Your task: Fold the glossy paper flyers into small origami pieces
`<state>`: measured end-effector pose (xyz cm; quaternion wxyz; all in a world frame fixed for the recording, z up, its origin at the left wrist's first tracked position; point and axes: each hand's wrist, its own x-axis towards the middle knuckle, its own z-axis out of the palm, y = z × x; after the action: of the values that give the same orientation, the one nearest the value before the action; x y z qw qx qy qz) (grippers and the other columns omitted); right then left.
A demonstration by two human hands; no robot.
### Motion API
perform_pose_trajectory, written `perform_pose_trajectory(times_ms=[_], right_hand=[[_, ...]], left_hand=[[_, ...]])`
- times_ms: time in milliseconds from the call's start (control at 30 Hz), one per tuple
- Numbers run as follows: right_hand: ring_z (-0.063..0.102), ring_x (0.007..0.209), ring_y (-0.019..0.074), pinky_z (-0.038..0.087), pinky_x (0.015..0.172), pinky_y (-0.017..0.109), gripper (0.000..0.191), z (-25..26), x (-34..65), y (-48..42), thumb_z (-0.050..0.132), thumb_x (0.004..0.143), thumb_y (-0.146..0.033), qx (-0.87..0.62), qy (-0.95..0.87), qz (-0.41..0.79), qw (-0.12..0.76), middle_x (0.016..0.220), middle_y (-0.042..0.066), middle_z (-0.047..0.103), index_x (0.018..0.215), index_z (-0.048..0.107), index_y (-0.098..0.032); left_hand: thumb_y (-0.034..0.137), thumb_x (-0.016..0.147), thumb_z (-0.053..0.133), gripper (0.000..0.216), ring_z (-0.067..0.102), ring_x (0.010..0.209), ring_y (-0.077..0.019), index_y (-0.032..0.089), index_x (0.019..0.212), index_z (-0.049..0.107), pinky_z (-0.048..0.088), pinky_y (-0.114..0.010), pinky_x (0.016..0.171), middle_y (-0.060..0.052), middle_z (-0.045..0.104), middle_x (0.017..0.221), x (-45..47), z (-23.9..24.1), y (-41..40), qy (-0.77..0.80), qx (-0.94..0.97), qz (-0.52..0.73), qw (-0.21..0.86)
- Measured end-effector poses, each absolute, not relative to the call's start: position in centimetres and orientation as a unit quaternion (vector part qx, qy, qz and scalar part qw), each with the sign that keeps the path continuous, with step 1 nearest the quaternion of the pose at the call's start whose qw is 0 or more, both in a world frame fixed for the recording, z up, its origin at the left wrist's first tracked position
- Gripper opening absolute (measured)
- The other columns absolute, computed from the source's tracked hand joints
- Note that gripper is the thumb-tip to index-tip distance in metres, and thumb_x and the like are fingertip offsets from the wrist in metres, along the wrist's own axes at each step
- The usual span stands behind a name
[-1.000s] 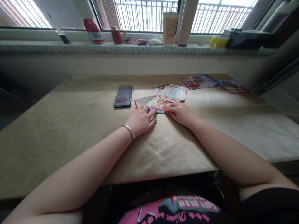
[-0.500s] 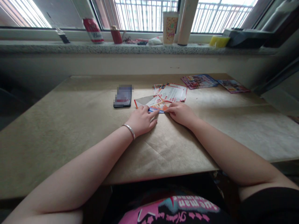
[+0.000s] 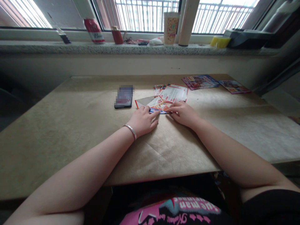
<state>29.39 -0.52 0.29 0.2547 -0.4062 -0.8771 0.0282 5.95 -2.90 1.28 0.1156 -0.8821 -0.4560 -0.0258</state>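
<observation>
A folded paper leaflet [image 3: 161,104], printed orange, white and blue, lies flat on the table in front of me. My left hand [image 3: 143,120], with a silver bangle at the wrist, rests on its near left edge, fingers stretched out. On the near right edge lies my right hand [image 3: 184,113], its fingers extended over the fold. Just behind the leaflet sits a white printed sheet [image 3: 175,93] with a red border, overlapping other printed papers. Left of my left hand is a phone [image 3: 123,97], its screen blurred out.
Two lots of colourful leaflets, one stack [image 3: 200,82] and another [image 3: 234,86], lie at the table's [image 3: 58,125] back right. On the stone windowsill [image 3: 140,49] stand a red can [image 3: 94,30], a red lighter-like item [image 3: 117,35], a patterned cup [image 3: 170,29] and a yellow roll [image 3: 220,42].
My right hand has shifted slightly, its fingers now stretched flatter along the leaflet's near edge. My left hand and the leaflet stay practically where they were.
</observation>
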Motion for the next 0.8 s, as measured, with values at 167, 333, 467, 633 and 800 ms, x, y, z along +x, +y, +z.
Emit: perform_pose_trajectory(times_ms=[167, 333, 467, 633, 800], right_hand=[[0.061, 0.097, 0.0225, 0.047, 0.09, 0.038, 0.029, 0.4, 28.7, -0.7, 0.053, 0.089, -0.019, -0.42, -0.886, -0.011, 0.195, 0.104, 0.006, 0.073, 0.101, 0.078, -0.025], [0.062, 0.096, 0.0211, 0.047, 0.092, 0.036, 0.03, 0.2, 29.1, -0.2, 0.053, 0.088, -0.018, -0.438, -0.88, 0.003, 0.181, 0.103, 0.005, 0.073, 0.101, 0.078, -0.027], [0.062, 0.096, 0.0213, 0.046, 0.093, 0.037, 0.031, 0.5, 29.5, -0.1, 0.052, 0.088, -0.016, -0.453, -0.875, 0.018, 0.169, 0.102, 0.005, 0.073, 0.099, 0.079, -0.027], [0.063, 0.095, 0.0205, 0.048, 0.092, 0.037, 0.03, 0.7, 30.2, 0.1, 0.054, 0.086, -0.016, -0.467, -0.867, 0.05, 0.167, 0.103, 0.005, 0.072, 0.097, 0.079, -0.027], [0.063, 0.093, 0.0194, 0.049, 0.091, 0.035, 0.032, 0.8, 30.7, 0.5, 0.055, 0.082, -0.011, -0.468, -0.866, 0.064, 0.162, 0.102, 0.004, 0.072, 0.095, 0.08, -0.027]], left_hand=[[0.047, 0.094, 0.043, 0.049, 0.055, 0.107, -0.0319, 0.029, 0.139, 0.052, 0.044, -0.043, 0.09, -0.016, 0.057, 0.122, 5.9, 1.2, -3.0, -0.457, -0.882, -0.027, 0.116], [0.049, 0.094, 0.043, 0.05, 0.054, 0.108, -0.0318, 0.03, 0.139, 0.051, 0.043, -0.042, 0.09, -0.016, 0.056, 0.123, 5.9, 1.2, -2.9, -0.46, -0.88, -0.022, 0.117], [0.048, 0.094, 0.043, 0.049, 0.053, 0.109, -0.0312, 0.03, 0.139, 0.051, 0.043, -0.042, 0.09, -0.015, 0.056, 0.124, 5.9, 1.3, -2.9, -0.464, -0.879, -0.021, 0.108], [0.048, 0.094, 0.043, 0.05, 0.052, 0.11, -0.0315, 0.029, 0.139, 0.051, 0.041, -0.043, 0.092, -0.016, 0.056, 0.124, 6.0, 1.4, -3.0, -0.466, -0.879, -0.021, 0.095], [0.049, 0.094, 0.043, 0.05, 0.052, 0.111, -0.0312, 0.03, 0.14, 0.051, 0.042, -0.043, 0.093, -0.015, 0.055, 0.126, 5.9, 1.3, -2.9, -0.471, -0.877, -0.02, 0.093]])
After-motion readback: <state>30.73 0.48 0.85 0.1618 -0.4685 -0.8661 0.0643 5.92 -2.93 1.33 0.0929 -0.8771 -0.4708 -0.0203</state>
